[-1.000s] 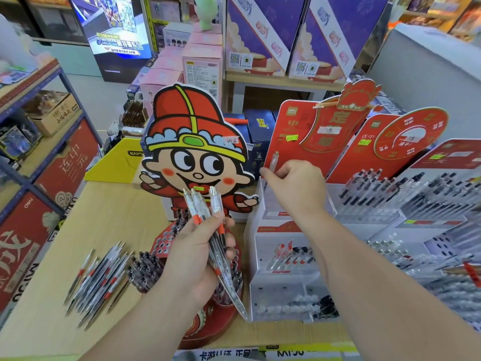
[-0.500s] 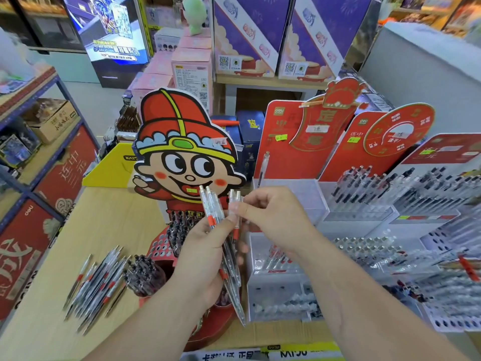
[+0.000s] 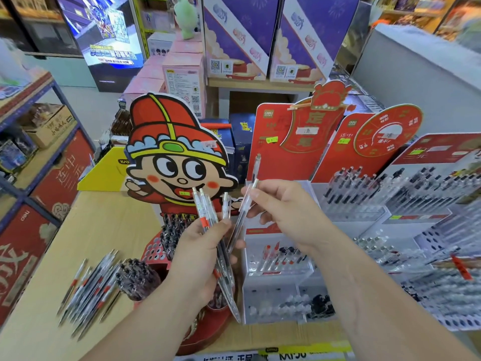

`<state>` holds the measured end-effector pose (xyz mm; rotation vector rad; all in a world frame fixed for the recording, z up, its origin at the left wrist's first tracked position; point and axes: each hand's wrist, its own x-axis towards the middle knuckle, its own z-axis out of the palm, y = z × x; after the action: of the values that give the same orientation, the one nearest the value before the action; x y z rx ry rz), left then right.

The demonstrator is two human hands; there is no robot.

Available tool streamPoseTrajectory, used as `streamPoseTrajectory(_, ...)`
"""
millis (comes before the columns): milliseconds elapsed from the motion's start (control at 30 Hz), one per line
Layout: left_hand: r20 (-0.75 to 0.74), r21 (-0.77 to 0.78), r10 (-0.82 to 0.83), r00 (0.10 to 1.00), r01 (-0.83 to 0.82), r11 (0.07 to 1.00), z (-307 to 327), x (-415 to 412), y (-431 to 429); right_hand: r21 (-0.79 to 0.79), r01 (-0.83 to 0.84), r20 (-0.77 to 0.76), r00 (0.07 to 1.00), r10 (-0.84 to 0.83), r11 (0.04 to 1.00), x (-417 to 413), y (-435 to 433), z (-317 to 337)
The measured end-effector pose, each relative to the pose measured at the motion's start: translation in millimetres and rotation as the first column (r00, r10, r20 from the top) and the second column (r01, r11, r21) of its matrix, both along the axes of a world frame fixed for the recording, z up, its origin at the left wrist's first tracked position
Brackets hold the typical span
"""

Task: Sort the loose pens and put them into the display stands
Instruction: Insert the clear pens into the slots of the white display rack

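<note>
Currently sorting: right hand (image 3: 283, 212) pinches one clear pen (image 3: 242, 217), left hand (image 3: 197, 259) grips the bundle (image 3: 208, 217) (next, probably: slot it into the stand (image 3: 273, 282) beyond the right hand).

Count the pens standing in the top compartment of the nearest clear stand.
1: a clear pen upright at its left edge, against the red backboard. The right hand may hide others.

Clear pens (image 3: 206, 222) carry red bands; the cartoon cutout (image 3: 177, 162) wears a red, yellow-striped hat.
</note>
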<state>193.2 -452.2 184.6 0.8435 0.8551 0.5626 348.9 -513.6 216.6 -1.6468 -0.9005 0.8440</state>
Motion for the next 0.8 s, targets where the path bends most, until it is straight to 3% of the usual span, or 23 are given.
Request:
streamPoseTrajectory(233, -0.031, 0.076, -0.033, 0.999, 0.036, 0.996, 0.4, -1.4, -3.0, 0.037, 0.102, -0.198, 0.976, -0.093, 0.994, 8.8, -4.4, -0.9)
streamPoseTrajectory(500, -0.057, 0.134, -0.005, 0.998, 0.013, 0.991, -1.4, -2.4, -3.6, -0.041, 0.093, 0.011, 0.996, -0.093, 0.995, 15.0, -2.3, -1.5)
streamPoseTrajectory(667, -0.05, 0.091, -0.023, 0.998, 0.027, 0.995, -2.7, -4.5, 0.0, 0.012, -0.058, -0.18, 0.982, 0.06, 0.998, 21.9, -6.3, 1.7)
streamPoseTrajectory(800, -0.058, 0.091, -0.021, 0.998, 0.026, 0.996, -1.9, -4.2, 0.0, -0.006, 0.003, -0.019, 1.0, -0.003, 1.0, 22.4, -3.0, 0.9)
